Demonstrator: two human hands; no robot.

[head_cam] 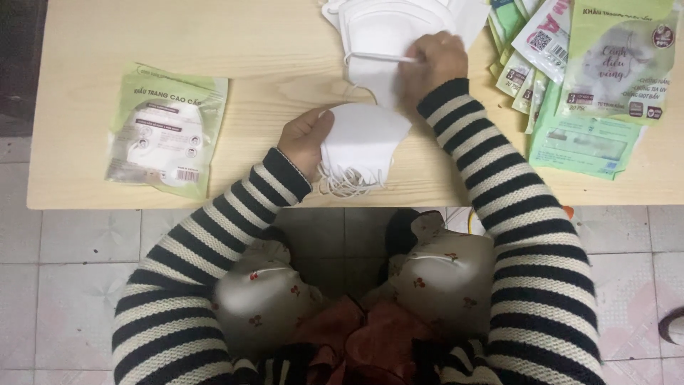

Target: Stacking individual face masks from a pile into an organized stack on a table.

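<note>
Left hand (308,135) grips stacked masks (360,139); right hand (436,60) pinches a mask (385,32).

A small stack of white folded fabric face masks (360,146) stands on edge at six o'clock, ear loops dangling. A larger heap of white masks (388,32) lies flat at twelve o'clock.

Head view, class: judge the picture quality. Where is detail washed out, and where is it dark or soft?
Head view: the pile of white masks is overexposed, its folds barely showing; the right hand on it is slightly soft; the stack of masks in the left hand reads clearer; the wooden table is evenly lit; the top-left corner is dark.
</note>
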